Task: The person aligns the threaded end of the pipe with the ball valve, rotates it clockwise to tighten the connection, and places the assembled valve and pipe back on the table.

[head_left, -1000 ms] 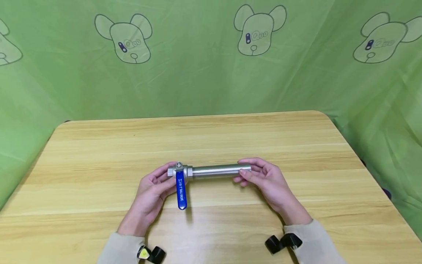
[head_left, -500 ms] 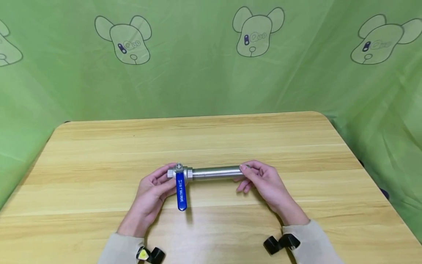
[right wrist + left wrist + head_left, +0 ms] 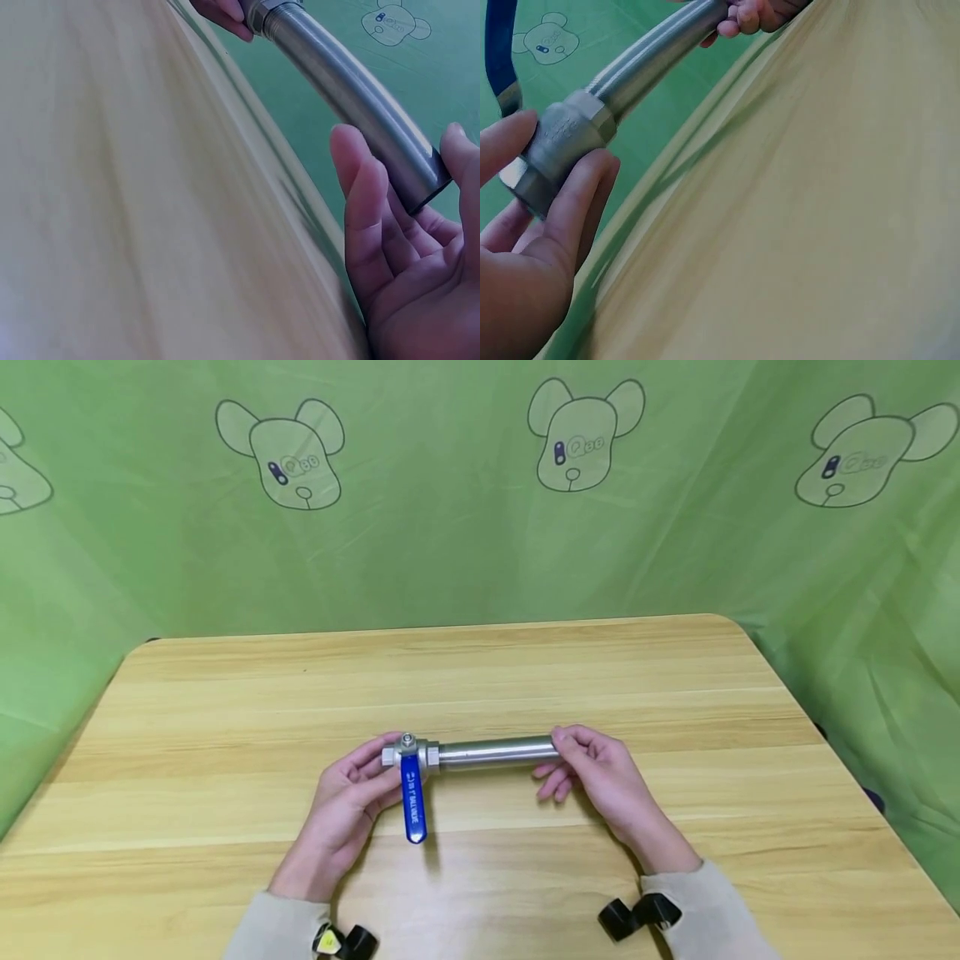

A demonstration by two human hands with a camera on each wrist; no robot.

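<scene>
A steel ball valve (image 3: 559,139) with a blue lever handle (image 3: 413,802) is joined to a plain steel pipe (image 3: 495,752), and both are held level above the table. The left hand (image 3: 345,810) grips the valve body between thumb and fingers at the left end. At the far right end of the pipe, the right hand (image 3: 607,785) pinches it between thumb and fingers. Threads show in the right wrist view where the pipe meets the valve's hex end (image 3: 262,15). The lever points toward the person, its lettering face up.
A wooden table (image 3: 480,677) lies under both hands. Behind and beside it hangs a green curtain (image 3: 450,543) printed with cartoon animal heads. Black wrist cameras (image 3: 637,917) sit at the cuffs of both light sleeves (image 3: 277,927).
The right hand's thumb and fingers have shifted over the pipe's right end and now cover it. The left hand and the valve have stayed nearly in place.
</scene>
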